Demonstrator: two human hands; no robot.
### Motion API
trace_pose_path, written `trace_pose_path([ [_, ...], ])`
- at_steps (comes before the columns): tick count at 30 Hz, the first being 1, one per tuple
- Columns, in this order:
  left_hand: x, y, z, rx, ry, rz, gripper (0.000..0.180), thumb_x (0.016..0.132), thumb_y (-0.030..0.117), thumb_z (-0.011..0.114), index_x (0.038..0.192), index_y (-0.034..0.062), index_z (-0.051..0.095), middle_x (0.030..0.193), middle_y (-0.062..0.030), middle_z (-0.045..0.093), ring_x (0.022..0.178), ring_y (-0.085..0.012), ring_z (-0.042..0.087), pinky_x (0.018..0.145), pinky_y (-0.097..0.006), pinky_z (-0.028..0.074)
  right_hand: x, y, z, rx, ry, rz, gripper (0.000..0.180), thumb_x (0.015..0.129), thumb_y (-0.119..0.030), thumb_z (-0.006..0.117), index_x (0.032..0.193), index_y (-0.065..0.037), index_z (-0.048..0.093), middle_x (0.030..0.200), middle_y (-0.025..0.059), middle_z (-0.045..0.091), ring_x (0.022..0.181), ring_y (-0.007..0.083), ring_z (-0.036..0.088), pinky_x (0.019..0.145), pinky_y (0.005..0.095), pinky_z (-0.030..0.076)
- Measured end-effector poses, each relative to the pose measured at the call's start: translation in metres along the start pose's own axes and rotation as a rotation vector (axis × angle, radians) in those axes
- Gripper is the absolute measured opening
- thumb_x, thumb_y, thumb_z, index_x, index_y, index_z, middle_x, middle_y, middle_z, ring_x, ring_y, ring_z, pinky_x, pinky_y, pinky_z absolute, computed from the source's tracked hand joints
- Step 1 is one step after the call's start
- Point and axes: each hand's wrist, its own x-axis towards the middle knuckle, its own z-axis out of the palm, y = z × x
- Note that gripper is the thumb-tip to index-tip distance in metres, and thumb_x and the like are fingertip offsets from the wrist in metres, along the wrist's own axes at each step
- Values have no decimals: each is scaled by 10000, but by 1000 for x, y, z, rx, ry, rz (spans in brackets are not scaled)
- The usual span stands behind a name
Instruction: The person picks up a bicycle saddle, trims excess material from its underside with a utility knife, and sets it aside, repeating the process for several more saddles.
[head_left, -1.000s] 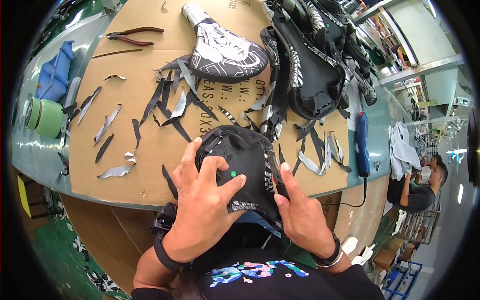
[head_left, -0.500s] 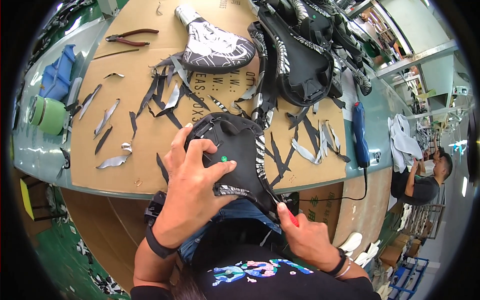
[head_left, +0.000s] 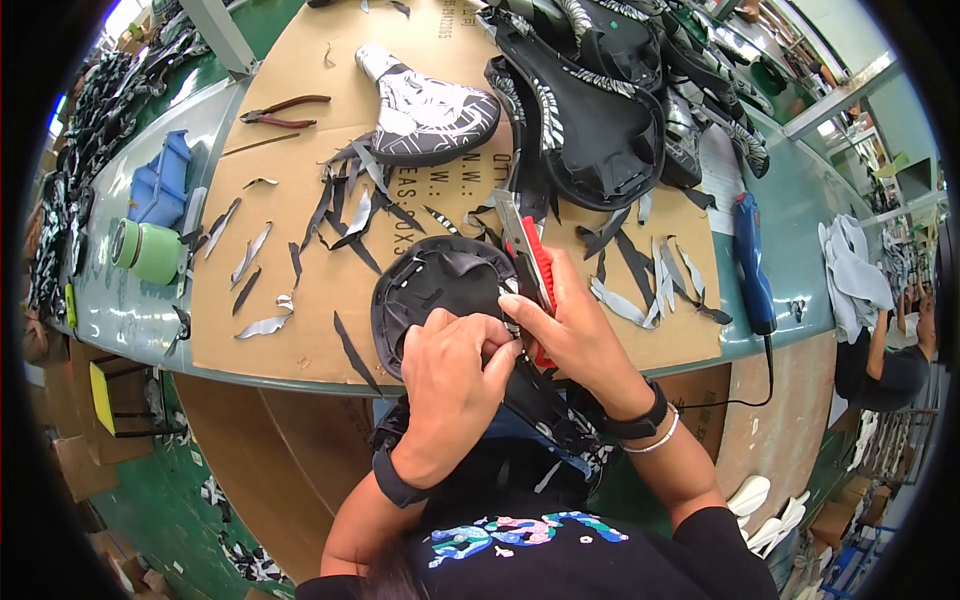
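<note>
A black bicycle saddle (head_left: pixel 400 290) rests underside up at the table's front edge, its nose towards my body. A black-and-white patterned cover wraps over its rim. My left hand (head_left: pixel 450 375) is closed in a pinch on the cover's edge at the right side of the saddle; its fingertips partly hide what they grip. My right hand (head_left: pixel 590 340) is wrapped round a red utility knife (head_left: pixel 538 265), its metal end pointing away from me, and its thumb lies by the same saddle edge. Trimmed cover strips (head_left: pixel 350 215) lie scattered beyond the saddle.
A finished-looking patterned saddle (head_left: pixel 435 115) lies on the cardboard sheet (head_left: pixel 300 350), near red-handled pliers (head_left: pixel 285 110). More saddles (head_left: pixel 605 140) are piled at the far right. A blue corded tool (head_left: pixel 752 265), a green jar (head_left: pixel 148 250) and a blue bin (head_left: pixel 160 180) stand around.
My left hand has gone from spreading over the saddle's underside to pinching its right edge. My right hand has moved up and away with the knife, which now points away from me.
</note>
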Motion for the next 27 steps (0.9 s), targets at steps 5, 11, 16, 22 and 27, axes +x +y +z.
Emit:
trace_pose_path([
  [5, 10, -11, -10, -172, -180, 53, 90, 749, 127, 695, 727, 91, 615, 667, 10, 598, 715, -189, 528, 729, -343, 353, 5, 3, 3, 55, -49, -20, 455, 922, -155, 633, 1292, -9, 413, 854, 23, 533, 661, 73, 499, 554, 242, 432],
  [11, 23, -34, -34, -603, -545, 140, 78, 721, 66, 690, 729, 41, 616, 700, -34, 578, 718, -157, 558, 652, -298, 434, 1, -8, -7, 53, -62, -32, 471, 903, -149, 628, 1295, -10, 408, 1025, 211, 615, 926, 348, 619, 827, 399, 471],
  [16, 22, -40, -31, -843, -399, -256, 75, 735, 22, 646, 717, 22, 574, 756, -14, 557, 669, -100, 539, 600, -235, 408, -62, -11, -32, -276, 85, -110, 544, 899, -152, 656, 1362, -1, 414, 1101, 225, 637, 926, 385, 659, 742, 400, 506],
  [22, 27, -43, -25, -1476, -280, -305, 34, 824, 8, 555, 814, 39, 546, 887, -72, 605, 778, -107, 528, 754, -241, 400, -88, -11, -28, -416, 100, -28, 531, 826, -177, 755, 1240, 13, 481, 858, 135, 651, 737, 297, 661, 658, 352, 502],
  [27, 27, -33, -26, -1267, -54, -234, 56, 935, 80, 522, 889, 65, 494, 941, -101, 628, 605, -100, 485, 577, -205, 402, -29, 5, 5, -74, 8, 109, 456, 787, -212, 789, 1040, -4, 471, 811, 114, 625, 702, 251, 622, 663, 339, 486],
])
